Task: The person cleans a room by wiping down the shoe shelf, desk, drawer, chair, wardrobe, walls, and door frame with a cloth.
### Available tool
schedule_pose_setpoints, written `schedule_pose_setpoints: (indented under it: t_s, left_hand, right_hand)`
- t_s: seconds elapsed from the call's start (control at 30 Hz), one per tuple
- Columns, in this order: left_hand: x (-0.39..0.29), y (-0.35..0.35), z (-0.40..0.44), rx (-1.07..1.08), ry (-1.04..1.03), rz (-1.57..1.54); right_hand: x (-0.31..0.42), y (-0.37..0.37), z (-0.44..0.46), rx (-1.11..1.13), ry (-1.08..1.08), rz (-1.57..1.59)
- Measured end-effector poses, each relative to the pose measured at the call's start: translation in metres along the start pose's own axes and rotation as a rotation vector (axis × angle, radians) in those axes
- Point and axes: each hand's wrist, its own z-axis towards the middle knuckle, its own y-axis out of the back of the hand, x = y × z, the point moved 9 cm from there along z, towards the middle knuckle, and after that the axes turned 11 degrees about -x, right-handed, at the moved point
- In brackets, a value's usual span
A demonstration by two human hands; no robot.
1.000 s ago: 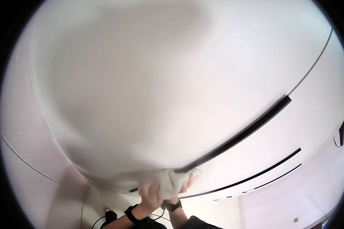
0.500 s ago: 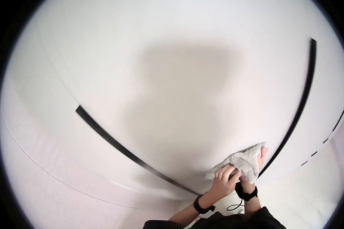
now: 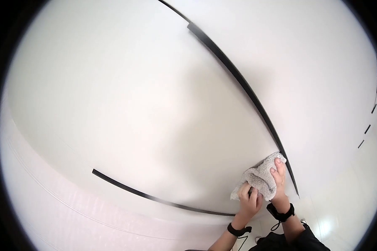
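Across a broad white panel point(image 3: 113, 104), a long black strip point(image 3: 246, 88) slants down toward the pale floor point(image 3: 343, 201), with a shorter black strip point(image 3: 146, 196) at lower left. Left hand point(image 3: 250, 200) and right hand point(image 3: 279, 175) reach up side by side, fingers curled, gripping the grey cloth point(image 3: 262, 180) between them; half a second ago a gap separated cloth and long strip, whereas the cloth's upper corner now appears to meet it

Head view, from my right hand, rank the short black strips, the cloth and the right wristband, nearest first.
1. Cloth: held in the right hand.
2. Right wristband: just below that hand.
3. Short black strips: near the picture's right edge.
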Motion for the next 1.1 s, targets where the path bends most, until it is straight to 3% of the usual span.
schedule_pose_setpoints:
  t_s: [0.07,0.37,0.5,0.57,0.6,0.67,0.73,1.0,1.03,1.1]
  left_hand:
    - [0.007,-0.004,-0.007,0.031,0.041,0.032]
    - [0.014,-0.027,-0.044,0.023,-0.052,-0.039]
    - [0.035,-0.028,-0.085,0.279,0.044,-0.296]
    - [0.041,-0.03,-0.098,0.405,0.191,-0.47]
    - [0.031,-0.025,-0.108,0.433,0.213,-0.532]
    - [0.027,-0.041,-0.147,0.713,0.443,-0.638]
    - [0.003,-0.034,-0.163,0.762,0.351,-0.727]
    - [-0.093,-0.068,-0.153,0.758,0.649,-1.106]
    - [-0.109,-0.078,-0.152,0.778,0.691,-1.123]
    - [-0.147,-0.099,-0.155,0.836,0.736,-1.154]
  right_hand:
    - [-0.01,-0.002,-0.008,0.042,-0.129,0.051]
    - [-0.023,0.01,-0.03,0.181,-0.331,-0.022]
    - [-0.012,0.005,-0.069,0.147,-0.493,-0.172]
    - [-0.007,0.013,-0.09,0.019,-0.688,-0.112]
    - [-0.001,0.024,-0.105,0.017,-0.707,-0.182]
    - [-0.003,0.034,-0.14,0.041,-0.86,-0.088]
    - [0.017,0.049,-0.14,0.033,-0.839,-0.151]
    - [0.007,0.15,-0.098,0.009,-1.017,-0.213]
    - [0.0,0.173,-0.092,-0.021,-0.889,-0.269]
    - [-0.008,0.216,-0.071,0.02,-0.932,-0.305]
